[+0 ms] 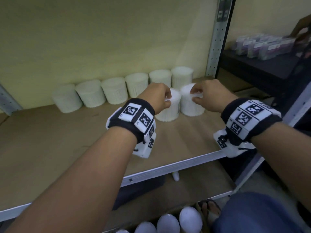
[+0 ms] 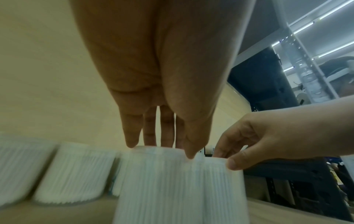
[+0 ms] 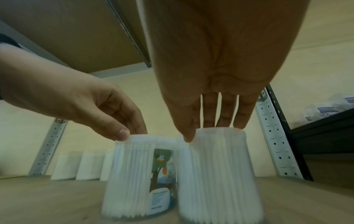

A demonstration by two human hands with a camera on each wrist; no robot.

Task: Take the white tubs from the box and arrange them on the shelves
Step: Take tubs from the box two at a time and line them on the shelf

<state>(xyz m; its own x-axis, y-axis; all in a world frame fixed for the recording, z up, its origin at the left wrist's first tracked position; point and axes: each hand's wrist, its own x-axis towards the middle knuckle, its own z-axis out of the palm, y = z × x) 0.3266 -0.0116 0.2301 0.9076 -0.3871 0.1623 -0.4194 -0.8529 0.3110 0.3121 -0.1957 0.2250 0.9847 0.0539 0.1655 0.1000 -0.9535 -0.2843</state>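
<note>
Two white ribbed tubs stand side by side on the wooden shelf [image 1: 67, 140], in front of the back row. My left hand [image 1: 165, 100] pinches the top rim of the left tub [image 1: 168, 113] with thumb and fingertips. That tub [image 3: 132, 174] carries a picture label on its side. My right hand [image 1: 196, 95] pinches the rim of the right tub [image 1: 191, 106] in the same way. From the wrists, the left hand [image 2: 161, 149] tops its tub [image 2: 159, 189] and the right hand [image 3: 212, 133] tops its tub [image 3: 216, 174]. Both tubs look blurred.
Several more white tubs [image 1: 114, 92] line the back wall. A box of tubs [image 1: 168, 222] sits below by my foot. A metal upright [image 1: 217, 39] bounds the shelf on the right. Beyond it, a dark shelf holds purple packets [image 1: 262, 46], with another person's hand [image 1: 301, 29] there.
</note>
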